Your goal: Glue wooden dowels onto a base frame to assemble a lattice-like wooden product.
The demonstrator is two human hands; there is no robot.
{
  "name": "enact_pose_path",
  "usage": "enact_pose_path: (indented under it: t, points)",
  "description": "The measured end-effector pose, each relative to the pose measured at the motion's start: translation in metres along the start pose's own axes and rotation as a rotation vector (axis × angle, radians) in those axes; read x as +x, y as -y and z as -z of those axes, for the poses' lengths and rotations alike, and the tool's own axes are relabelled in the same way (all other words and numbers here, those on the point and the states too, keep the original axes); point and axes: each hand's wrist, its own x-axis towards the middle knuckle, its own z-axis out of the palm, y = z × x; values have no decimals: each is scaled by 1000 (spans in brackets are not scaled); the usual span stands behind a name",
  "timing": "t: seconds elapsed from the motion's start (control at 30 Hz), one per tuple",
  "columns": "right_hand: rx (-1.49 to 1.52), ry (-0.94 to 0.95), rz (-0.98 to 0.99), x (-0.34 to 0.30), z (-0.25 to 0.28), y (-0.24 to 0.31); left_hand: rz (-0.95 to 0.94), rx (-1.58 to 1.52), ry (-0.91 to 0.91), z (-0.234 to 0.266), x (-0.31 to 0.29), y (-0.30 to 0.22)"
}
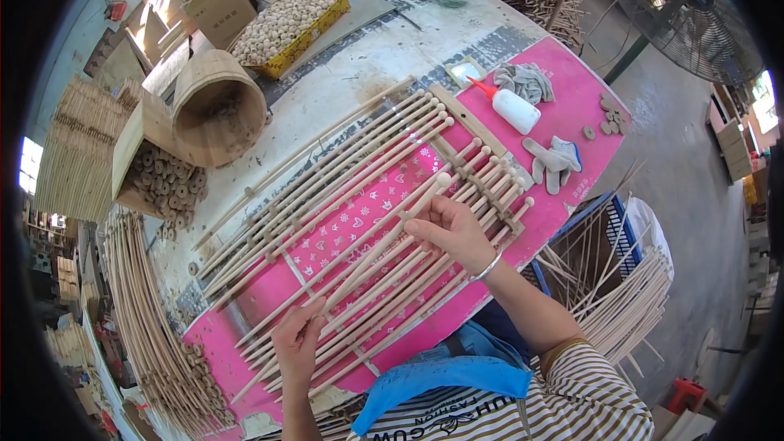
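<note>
Between my hands, a thin wooden stick (369, 263) with a round ball on its far end lies slantwise above other sticks. My right hand (453, 233) is closed on it a little below the ball, where a small wooden ring seems to sit. Lower down, my left hand (298, 339) pinches the near part of the same stick. Beneath them, a row of ball-tipped sticks (408, 286) rests over a pink patterned sheet (327, 245), rings along their upper parts. Another group of sticks (327, 184) lies beyond, several tipped with balls.
A white glue bottle (516, 111) with a red nozzle lies near gloves (553, 162) and a grey rag (524, 82). Rings fill a wooden box (135, 151) beside a wooden bucket (186, 106). A yellow tray (331, 18) holds balls; a blue crate (625, 233) and fan (686, 8) stand right.
</note>
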Motion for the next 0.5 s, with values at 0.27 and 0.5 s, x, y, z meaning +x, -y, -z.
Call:
enact_pose_path:
  t: [0.27, 0.5]
  points:
    - [-420, -250, 166, 1, 33, 7, -72, 89, 12, -15, 39, 1]
    - [-216, -375, 248, -9, 66, 21, -251, 132, 10, -56, 114, 21]
